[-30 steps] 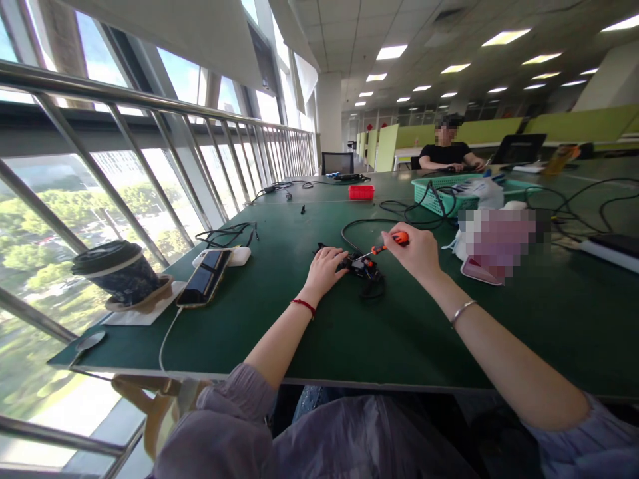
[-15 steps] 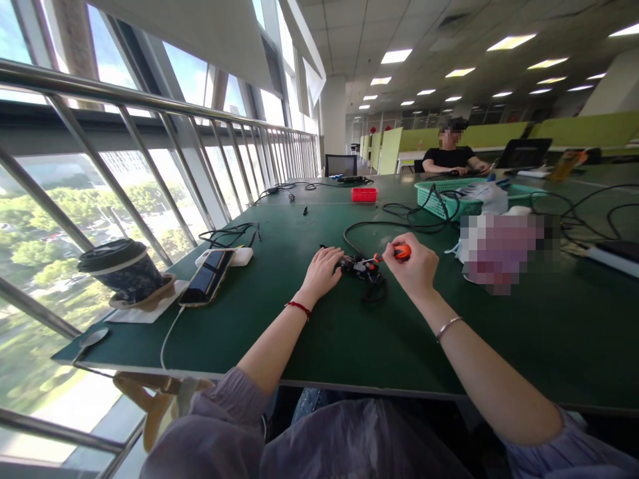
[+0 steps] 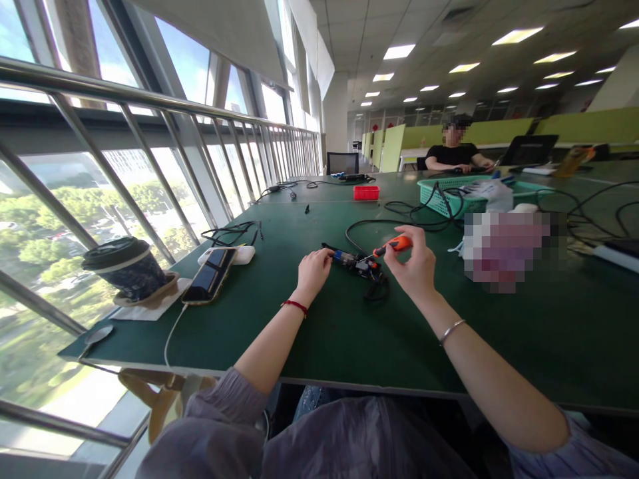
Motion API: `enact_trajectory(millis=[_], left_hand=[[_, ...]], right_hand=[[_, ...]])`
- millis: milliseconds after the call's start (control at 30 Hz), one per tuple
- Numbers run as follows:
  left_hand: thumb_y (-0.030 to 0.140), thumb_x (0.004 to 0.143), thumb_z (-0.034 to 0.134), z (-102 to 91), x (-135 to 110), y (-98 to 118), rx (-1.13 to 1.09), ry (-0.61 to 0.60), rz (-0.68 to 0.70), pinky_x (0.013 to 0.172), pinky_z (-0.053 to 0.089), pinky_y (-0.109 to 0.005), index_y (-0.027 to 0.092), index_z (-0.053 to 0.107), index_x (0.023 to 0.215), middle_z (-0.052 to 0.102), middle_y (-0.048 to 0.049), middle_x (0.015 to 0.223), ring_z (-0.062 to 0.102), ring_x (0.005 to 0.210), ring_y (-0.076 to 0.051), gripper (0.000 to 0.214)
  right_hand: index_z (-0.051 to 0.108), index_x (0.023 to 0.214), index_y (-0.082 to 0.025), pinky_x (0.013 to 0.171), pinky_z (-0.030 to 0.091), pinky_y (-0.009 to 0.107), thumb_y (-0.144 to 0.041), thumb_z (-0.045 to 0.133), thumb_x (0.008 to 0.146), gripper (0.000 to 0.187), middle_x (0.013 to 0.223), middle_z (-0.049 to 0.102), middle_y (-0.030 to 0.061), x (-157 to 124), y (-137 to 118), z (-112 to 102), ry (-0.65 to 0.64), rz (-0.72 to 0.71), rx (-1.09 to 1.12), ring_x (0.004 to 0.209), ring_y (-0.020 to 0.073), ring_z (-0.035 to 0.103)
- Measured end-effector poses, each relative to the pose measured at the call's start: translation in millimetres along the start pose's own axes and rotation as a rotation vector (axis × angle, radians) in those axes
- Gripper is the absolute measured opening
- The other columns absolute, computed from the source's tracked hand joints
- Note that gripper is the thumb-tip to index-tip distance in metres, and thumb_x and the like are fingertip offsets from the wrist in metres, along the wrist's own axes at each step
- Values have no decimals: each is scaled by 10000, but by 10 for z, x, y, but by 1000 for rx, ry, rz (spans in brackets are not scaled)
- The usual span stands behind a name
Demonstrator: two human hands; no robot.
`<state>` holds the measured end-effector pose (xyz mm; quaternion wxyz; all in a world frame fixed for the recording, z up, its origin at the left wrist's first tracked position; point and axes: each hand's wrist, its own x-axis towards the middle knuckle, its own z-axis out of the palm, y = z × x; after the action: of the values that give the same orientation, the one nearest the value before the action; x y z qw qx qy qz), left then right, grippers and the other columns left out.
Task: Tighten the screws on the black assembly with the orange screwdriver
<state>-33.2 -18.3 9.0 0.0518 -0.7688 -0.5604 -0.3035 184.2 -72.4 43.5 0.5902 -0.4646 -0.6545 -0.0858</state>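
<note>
My right hand (image 3: 415, 261) is closed around the orange-and-black handle of a screwdriver (image 3: 399, 244). Its thin metal shaft slants down to the left, and the tip meets an opened black device (image 3: 368, 266) lying on the table. A blue cylindrical part (image 3: 343, 257) shows in the device's left half, with small orange-red bits near its right end. My left hand (image 3: 314, 271) has its fingers curled at the device's left end, gripping it there. A short black loop (image 3: 377, 289) lies just below the device.
The green table (image 3: 239, 332) carries a phone (image 3: 210, 276) on a cable, a lidded cup (image 3: 127, 269), a white case (image 3: 244, 255), a red tray (image 3: 366, 193), a green basket (image 3: 439, 199) and black cables (image 3: 232, 231). A blurred bag (image 3: 504, 256) stands right. Across the table sits a person (image 3: 452, 156).
My left hand has slid left along the device, uncovering its blue part. My right fingers have shifted on the screwdriver, showing more of the orange handle. The view has tilted slightly.
</note>
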Motion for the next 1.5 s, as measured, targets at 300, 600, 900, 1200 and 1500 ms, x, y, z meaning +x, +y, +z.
enact_trajectory(millis=[300, 600, 900, 1200, 1500], left_hand=[[234, 952, 430, -12, -8, 6, 39, -75, -120, 690, 499, -273, 256, 656, 1056, 717, -26, 986, 671, 875, -212, 249], [185, 921, 425, 51, -28, -93, 43, -196, -56, 759, 524, -278, 252, 618, 1207, 660, -46, 1109, 659, 932, -205, 351], [210, 906, 458, 12, -25, -78, 33, -223, -63, 711, 496, -252, 248, 610, 1219, 655, -36, 1035, 643, 865, -183, 350], [217, 904, 457, -13, -22, -59, 30, -250, -82, 702, 471, -249, 247, 595, 1241, 649, -27, 1047, 634, 876, -180, 366], [217, 915, 447, -23, -25, -53, 32, -262, -84, 714, 479, -243, 248, 582, 1260, 637, -36, 1055, 631, 877, -176, 372]], right_hand=[[544, 885, -232, 525, 387, 250, -402, 567, 806, 189, 544, 477, -58, -19, -81, -10, -95, 111, 130, 464, 117, 462], [505, 986, -232, 658, 498, 281, -313, 575, 772, 240, 778, 585, 7, -26, -72, 14, -32, 57, 219, 661, 152, 583], [526, 948, -228, 619, 485, 271, -317, 593, 781, 201, 766, 596, 3, -36, -72, 18, -36, 47, 209, 629, 141, 579], [526, 899, -227, 508, 389, 230, -335, 633, 780, 193, 555, 426, -89, -47, -43, 40, 11, 26, 194, 451, 87, 434], [497, 990, -211, 594, 457, 262, -278, 607, 765, 259, 747, 543, -25, -38, -24, 58, 37, 0, 249, 584, 114, 543]])
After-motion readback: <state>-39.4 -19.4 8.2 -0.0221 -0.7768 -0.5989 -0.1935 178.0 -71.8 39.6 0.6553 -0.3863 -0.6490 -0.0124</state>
